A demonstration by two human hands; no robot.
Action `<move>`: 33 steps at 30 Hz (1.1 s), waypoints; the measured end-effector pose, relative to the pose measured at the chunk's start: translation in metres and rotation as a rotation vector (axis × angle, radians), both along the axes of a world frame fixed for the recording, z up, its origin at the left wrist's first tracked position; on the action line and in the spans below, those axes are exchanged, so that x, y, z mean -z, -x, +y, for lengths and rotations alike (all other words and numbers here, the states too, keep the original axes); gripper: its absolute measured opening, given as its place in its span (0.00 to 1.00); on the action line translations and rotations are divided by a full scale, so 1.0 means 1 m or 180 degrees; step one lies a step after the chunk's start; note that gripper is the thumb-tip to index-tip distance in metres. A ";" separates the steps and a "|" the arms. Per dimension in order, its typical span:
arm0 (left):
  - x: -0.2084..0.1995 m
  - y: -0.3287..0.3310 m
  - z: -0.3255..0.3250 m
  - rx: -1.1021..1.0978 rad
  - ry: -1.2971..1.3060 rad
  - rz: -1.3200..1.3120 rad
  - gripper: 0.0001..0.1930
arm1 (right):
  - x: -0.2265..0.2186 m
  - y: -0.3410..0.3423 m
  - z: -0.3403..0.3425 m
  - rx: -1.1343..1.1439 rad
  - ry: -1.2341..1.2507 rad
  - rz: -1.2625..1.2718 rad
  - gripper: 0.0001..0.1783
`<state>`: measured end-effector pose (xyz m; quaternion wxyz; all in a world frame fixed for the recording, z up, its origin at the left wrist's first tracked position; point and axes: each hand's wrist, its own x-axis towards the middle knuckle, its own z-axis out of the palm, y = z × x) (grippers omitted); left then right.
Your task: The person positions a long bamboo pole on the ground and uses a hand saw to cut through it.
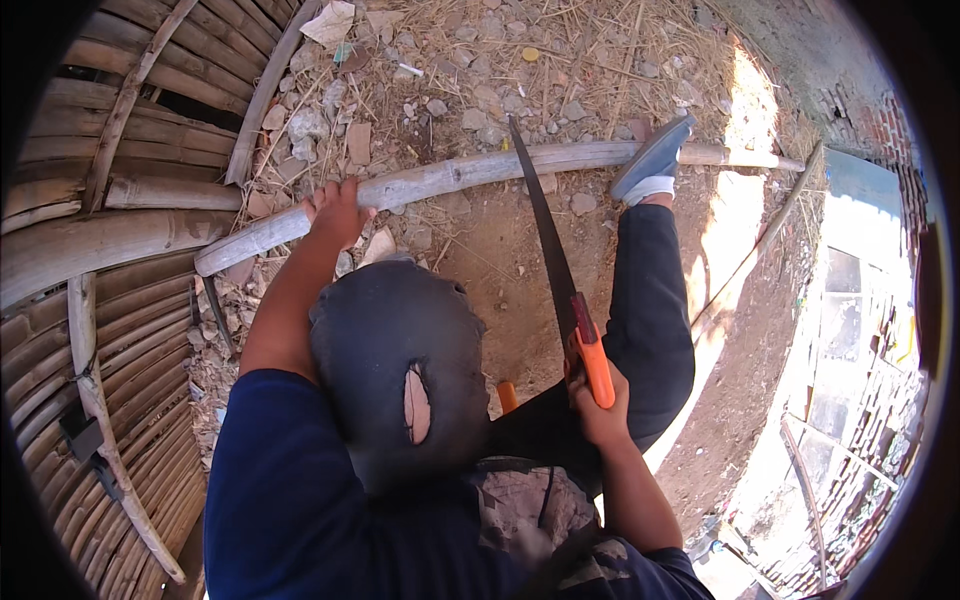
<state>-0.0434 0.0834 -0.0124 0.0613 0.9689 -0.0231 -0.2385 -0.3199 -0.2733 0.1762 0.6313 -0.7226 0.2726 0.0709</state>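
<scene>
A pale, weathered bamboo pole (440,178) lies across the ground in front of me. Toward its left end, my left hand (340,212) is gripping it, fingers over the top and thumb on the near side. My right hand (603,400) is closed round the orange handle of a handsaw (552,245). The long dark blade points away and crosses above the pole right of my left hand; whether its teeth touch the pole I cannot tell. My right foot, in a grey-blue shoe (652,160), rests on the pole farther right.
A wall of bamboo slats (120,370) stands at the left. Stones, broken bits and straw (480,80) litter the ground beyond the pole. A dark rounded form (390,330) with a slit, its kind unclear, fills the space between my arms. Brickwork (880,440) lies at the right.
</scene>
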 end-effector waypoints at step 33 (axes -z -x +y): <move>0.021 0.008 0.000 -0.0001 0.0167 -0.0244 0.36 | 0.035 -0.063 -0.008 -0.0233 0.0208 0.0031 0.06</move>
